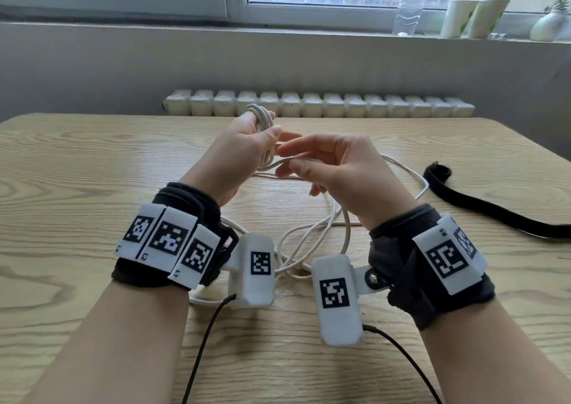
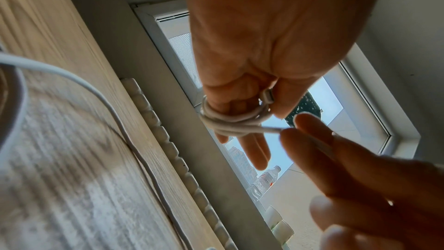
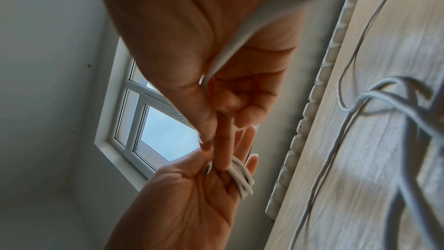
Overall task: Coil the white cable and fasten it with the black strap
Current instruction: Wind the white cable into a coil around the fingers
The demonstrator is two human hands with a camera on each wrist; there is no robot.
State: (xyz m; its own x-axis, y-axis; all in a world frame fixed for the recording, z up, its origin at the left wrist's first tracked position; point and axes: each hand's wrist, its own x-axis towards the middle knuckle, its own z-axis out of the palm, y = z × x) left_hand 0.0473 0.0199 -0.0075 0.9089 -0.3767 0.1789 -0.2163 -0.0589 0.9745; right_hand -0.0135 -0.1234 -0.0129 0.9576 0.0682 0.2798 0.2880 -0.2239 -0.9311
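My left hand (image 1: 262,139) is raised above the table with several turns of the white cable (image 1: 263,116) wound around its fingers. In the left wrist view the coil (image 2: 230,121) crosses those fingers and the thumb holds the connector (image 2: 266,96) against them. My right hand (image 1: 285,160) is close beside it and pinches the running strand between thumb and forefinger; the strand (image 3: 230,48) passes through its palm. The rest of the cable (image 1: 309,240) lies in loose loops on the table between my wrists. The black strap (image 1: 482,203) lies flat on the table at the right, untouched.
The wooden table (image 1: 92,162) ends at a white radiator (image 1: 309,104) under the window sill. A water bottle (image 1: 408,5), two paper cups (image 1: 475,14) and a small vase (image 1: 550,23) stand on the sill. Thin black leads (image 1: 204,342) run from the wrist cameras.
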